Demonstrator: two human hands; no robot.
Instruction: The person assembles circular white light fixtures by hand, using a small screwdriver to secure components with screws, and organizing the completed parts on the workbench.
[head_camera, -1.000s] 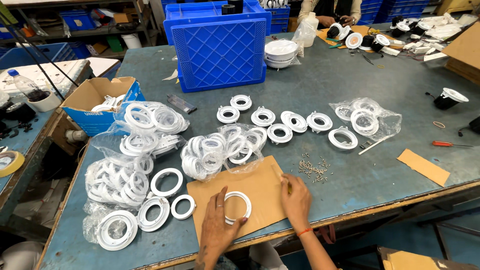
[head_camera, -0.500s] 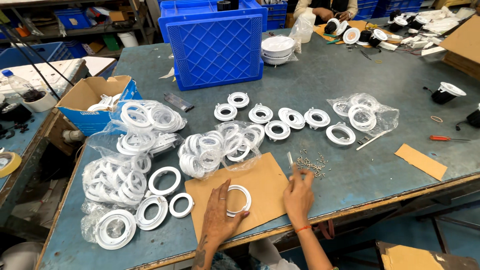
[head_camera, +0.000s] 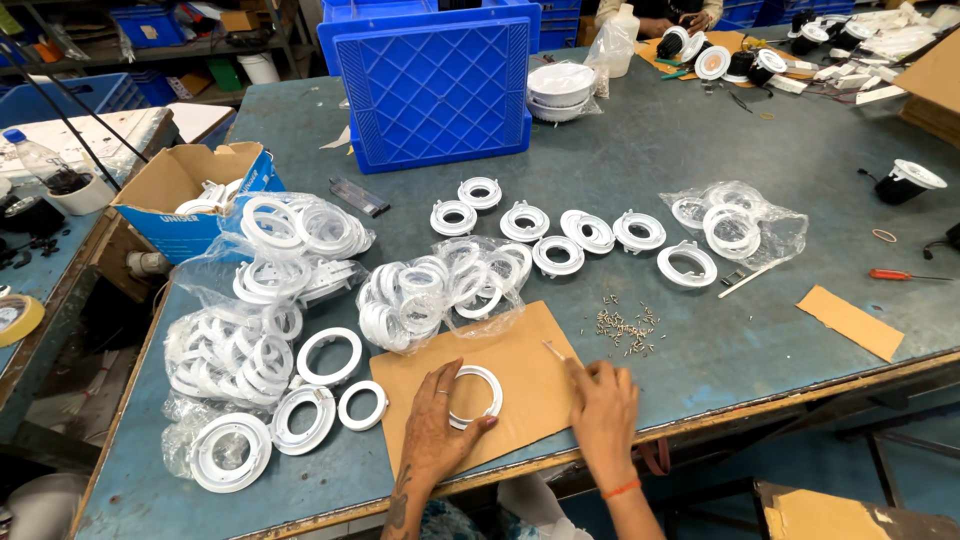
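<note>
My left hand (head_camera: 432, 432) lay palm-down on the brown cardboard sheet (head_camera: 520, 375), its fingers spread loosely and curled over the near rim of a white plastic ring (head_camera: 474, 396), pinning that ring flat against the sheet. The ring was smooth, round and thin-walled, with a wide open centre. My right hand (head_camera: 604, 412) rested at the right edge of the same sheet, fingertips pinched shut on a thin, pale stick-like tool (head_camera: 554, 350) that angled up and to the left; I could not tell what kind of tool it was.

Just right of the sheet lay a scatter of small metal screws (head_camera: 625, 328), loose on the worn blue-green table (head_camera: 640, 160). Directly beyond the sheet, a crinkled clear plastic bag (head_camera: 440, 290) held a heap of white rings and touched the sheet's far edge. Further left, more clear bags of rings (head_camera: 235, 340) were piled, with three loose flat rings (head_camera: 318, 385) beside them. A row of white clipped housings (head_camera: 560, 235) stood behind, well apart from my hands. A blue latticed crate (head_camera: 430, 85) stood at the far side, and an open cardboard box (head_camera: 190, 190) sat at the table's left edge. A red-handled screwdriver (head_camera: 908, 274) lay far right.
</note>
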